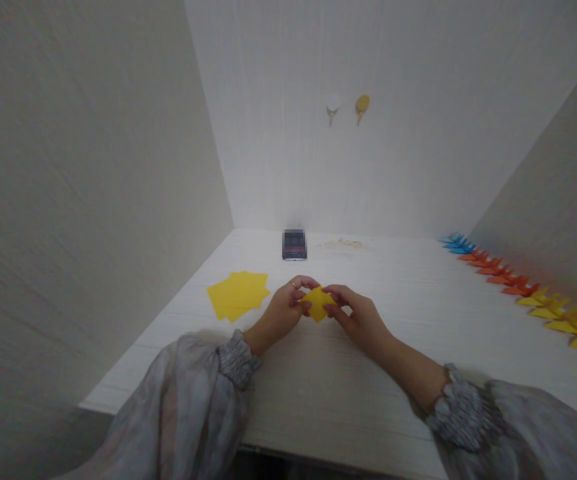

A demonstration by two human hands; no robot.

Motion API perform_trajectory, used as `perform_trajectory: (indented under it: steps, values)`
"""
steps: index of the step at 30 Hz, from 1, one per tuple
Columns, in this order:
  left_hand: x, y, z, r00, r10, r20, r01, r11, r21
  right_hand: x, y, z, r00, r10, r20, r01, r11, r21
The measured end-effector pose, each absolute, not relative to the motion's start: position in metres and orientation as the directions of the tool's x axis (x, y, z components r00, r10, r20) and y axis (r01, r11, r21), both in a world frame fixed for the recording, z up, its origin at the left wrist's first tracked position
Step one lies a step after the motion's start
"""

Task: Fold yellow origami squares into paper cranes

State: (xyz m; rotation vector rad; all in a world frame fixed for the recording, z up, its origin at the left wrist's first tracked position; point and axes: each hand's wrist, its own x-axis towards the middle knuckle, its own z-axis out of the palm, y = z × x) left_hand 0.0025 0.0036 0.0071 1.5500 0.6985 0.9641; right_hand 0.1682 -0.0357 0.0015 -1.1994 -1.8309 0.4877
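A small folded yellow paper (318, 303) is pinched between both hands just above the white table (418, 373). My left hand (283, 310) grips its left edge with curled fingers; a ring shows on one finger. My right hand (355, 313) grips its right edge, thumb and fingers closed on the paper. To the left of my left hand lies a loose stack of flat yellow paper squares (238, 293).
A dark phone (295, 244) lies at the back of the table. A row of folded paper pieces runs along the right wall: blue (457, 244), orange (498, 272), yellow (568, 320). Two hooks (348, 107) hang on the back wall. Walls close in on left and right.
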Motion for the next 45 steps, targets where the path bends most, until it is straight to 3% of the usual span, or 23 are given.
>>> perform_trajectory:
  steps: [18,28,35,41,45]
  values:
    - [0.002,0.003,0.006,0.478,0.856,0.198,-0.015,-0.218,0.976,0.168,-0.031,-0.002,-0.137,0.909,0.393,0.366,0.415,-0.833]
    - [0.002,0.003,0.002,0.475,0.854,0.212,0.038,-0.261,0.965,0.167,-0.030,-0.004,-0.135,0.947,0.290,0.459,0.319,-0.829]
    - [0.001,0.006,-0.003,0.458,0.841,0.289,0.061,-0.354,0.933,0.168,-0.027,-0.006,-0.132,0.955,0.267,0.265,0.294,-0.918]
    - [0.003,0.007,-0.002,0.498,0.856,0.141,-0.111,-0.099,0.989,0.166,-0.031,0.007,-0.177,0.954,0.244,0.062,0.258,-0.964]
    - [0.004,0.007,0.001,0.452,0.876,0.171,-0.160,-0.109,0.981,0.166,-0.032,0.006,-0.229,0.954,0.194,-0.042,0.189,-0.981]
